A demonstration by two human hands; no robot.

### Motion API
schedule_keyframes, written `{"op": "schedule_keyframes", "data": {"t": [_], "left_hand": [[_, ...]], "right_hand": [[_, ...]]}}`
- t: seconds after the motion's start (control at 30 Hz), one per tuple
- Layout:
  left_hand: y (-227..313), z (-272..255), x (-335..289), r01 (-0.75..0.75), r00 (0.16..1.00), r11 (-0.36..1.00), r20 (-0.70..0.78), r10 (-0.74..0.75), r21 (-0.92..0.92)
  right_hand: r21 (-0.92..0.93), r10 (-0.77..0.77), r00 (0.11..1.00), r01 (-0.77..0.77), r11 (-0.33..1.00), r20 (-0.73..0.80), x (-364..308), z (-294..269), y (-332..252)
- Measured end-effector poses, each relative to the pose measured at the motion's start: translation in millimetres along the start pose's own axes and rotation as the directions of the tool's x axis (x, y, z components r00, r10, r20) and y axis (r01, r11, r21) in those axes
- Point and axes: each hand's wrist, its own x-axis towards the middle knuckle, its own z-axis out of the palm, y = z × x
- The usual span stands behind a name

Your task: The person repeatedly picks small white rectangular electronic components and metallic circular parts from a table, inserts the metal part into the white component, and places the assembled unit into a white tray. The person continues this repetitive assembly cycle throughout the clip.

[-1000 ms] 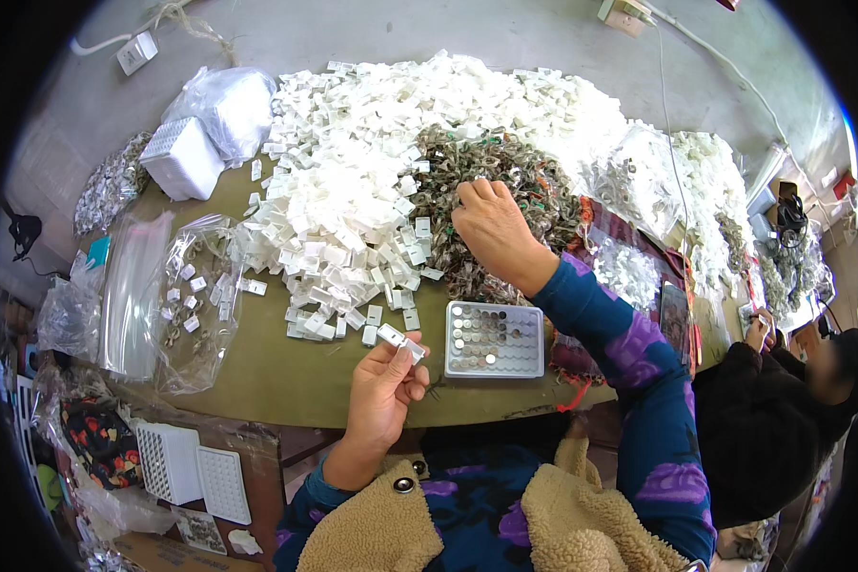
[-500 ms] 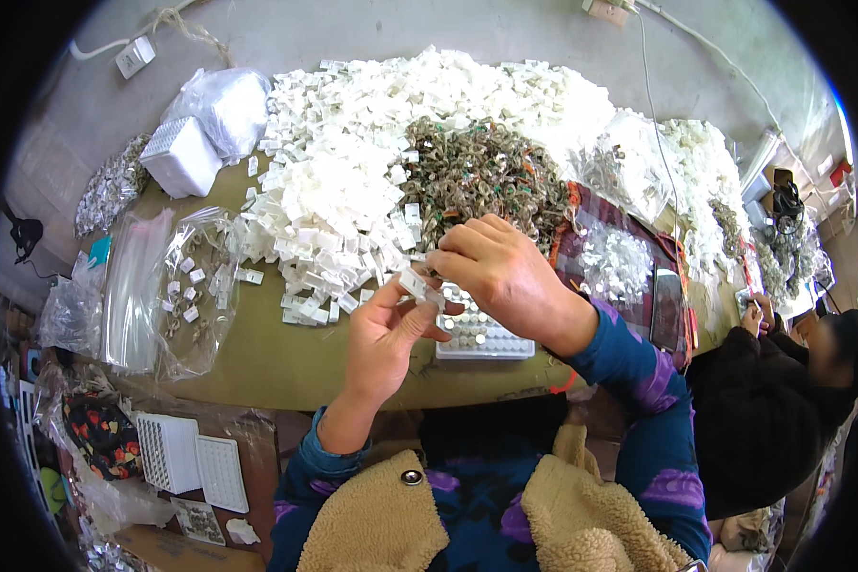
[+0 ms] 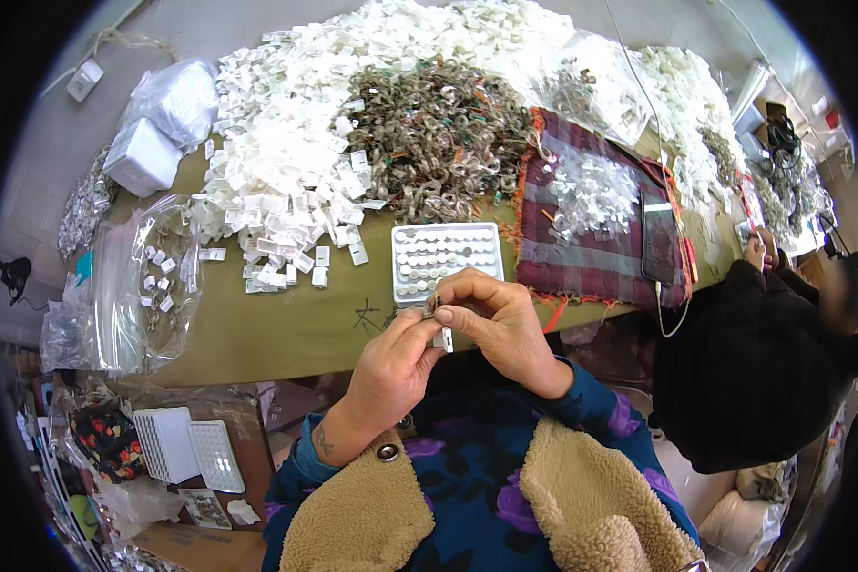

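Close to the table's front edge, both hands meet over one small white plastic casing (image 3: 447, 339). My left hand (image 3: 391, 372) pinches it between thumb and fingers. The fingertips of my right hand (image 3: 498, 329) close at its upper end on a small dark piece, too hidden to name. Just beyond the hands lies a white tray (image 3: 448, 228) with rows of round, flat, button-like pieces. Farther back rise a heap of white plastic casings (image 3: 296, 191) and a heap of brownish-grey small parts (image 3: 439, 143).
A plaid cloth (image 3: 543, 257) at right carries clear plastic bits (image 3: 591, 195) and a phone (image 3: 658, 238) on a cable. Plastic bags (image 3: 124, 296) lie at left, near a stack of white trays (image 3: 143, 157). A co-worker in black (image 3: 744, 372) sits at right.
My hands have come down toward the front edge with the casing, and the right hand has lowered beside the left. The tray now shows fully. The view has shifted.
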Motion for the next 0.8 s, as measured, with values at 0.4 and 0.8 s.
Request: {"op": "schedule_keyframes", "data": {"t": [0.4, 0.8], "left_hand": [[5, -1, 11, 0.033, 0.986, 0.918, -0.136, -0.094, -0.395], [-1, -16, 2, -0.087, 0.977, 0.965, 0.168, 0.131, -0.246]], "right_hand": [[0.494, 0.144, 0.983, -0.183, 0.850, 0.117, -21, -10, 11], [0.534, 0.464, 0.749, -0.663, 0.525, 0.473, -34, -25, 33]]}}
